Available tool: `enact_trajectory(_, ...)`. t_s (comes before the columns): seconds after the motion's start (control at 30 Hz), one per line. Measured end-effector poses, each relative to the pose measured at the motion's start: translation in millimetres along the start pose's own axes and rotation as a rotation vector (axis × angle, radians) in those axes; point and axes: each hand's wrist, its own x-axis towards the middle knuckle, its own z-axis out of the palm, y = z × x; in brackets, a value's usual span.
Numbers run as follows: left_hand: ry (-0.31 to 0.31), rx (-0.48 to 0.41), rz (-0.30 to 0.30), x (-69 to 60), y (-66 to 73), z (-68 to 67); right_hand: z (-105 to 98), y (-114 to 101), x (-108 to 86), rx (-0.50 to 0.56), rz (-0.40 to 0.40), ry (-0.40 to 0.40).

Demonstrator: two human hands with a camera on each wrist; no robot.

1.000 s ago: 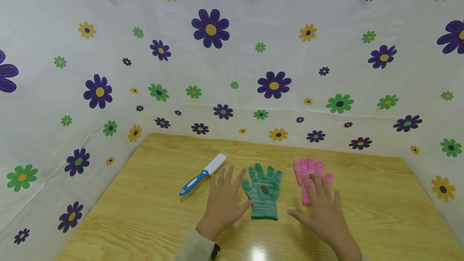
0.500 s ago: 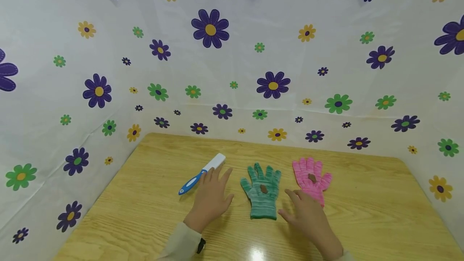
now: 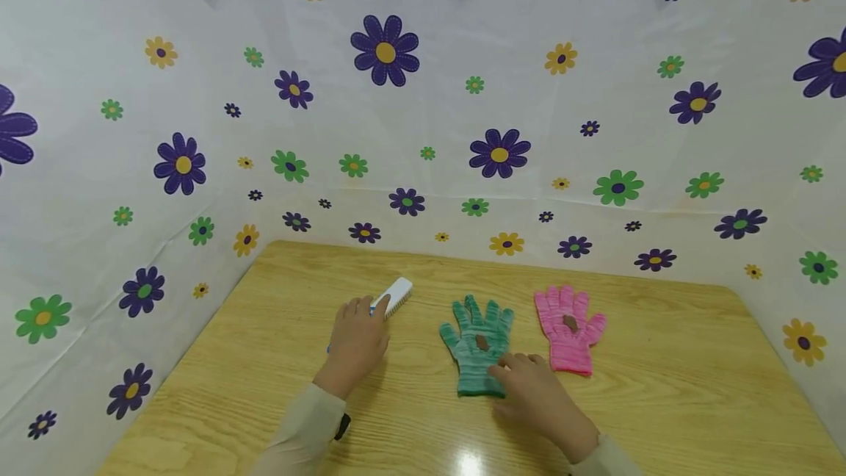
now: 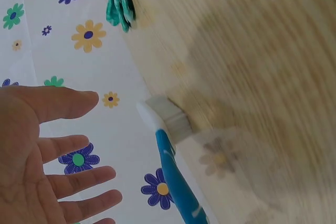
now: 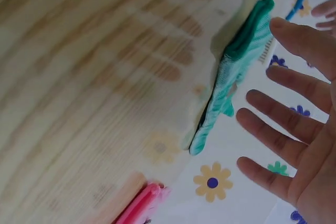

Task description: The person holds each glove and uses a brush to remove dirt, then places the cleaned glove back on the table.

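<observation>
Over the blue handle of a white-headed brush (image 3: 399, 292), my left hand (image 3: 357, 340) reaches down in the head view and hides most of that handle. Seen from the left wrist, the left hand (image 4: 31, 166) has its fingers extended, with a gap between them and the brush (image 4: 178, 182). My right hand (image 3: 535, 399) hovers at the cuff of a green knit glove (image 3: 472, 369) with a brown patch. In the right wrist view the right hand (image 5: 310, 135) has spread fingers and grips nothing; the green glove (image 5: 241, 56) lies just beyond the fingertips.
A pink knit glove (image 3: 570, 352), also with a brown patch, lies right of the green one. The wooden table (image 3: 674, 388) ends at a white flowered cloth (image 3: 436, 116) hung behind and along the sides.
My left hand has moved left from beside the green glove to over the brush handle. The right hand has moved left from the pink glove to the green glove's cuff.
</observation>
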Motion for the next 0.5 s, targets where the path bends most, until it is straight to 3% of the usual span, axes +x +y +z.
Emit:
enact_trajectory(0.23, -0.068, 0.006, -0.023, 6.4, -15.2, 1.1, 12, -1, 10.5, -0.105, -0.158, 0.039)
enact_trajectory(0.5, -0.158, -0.019, -0.047, 9.9, -20.9, 2.2, 19, -4, 18.5, -0.174, -0.204, 0.042)
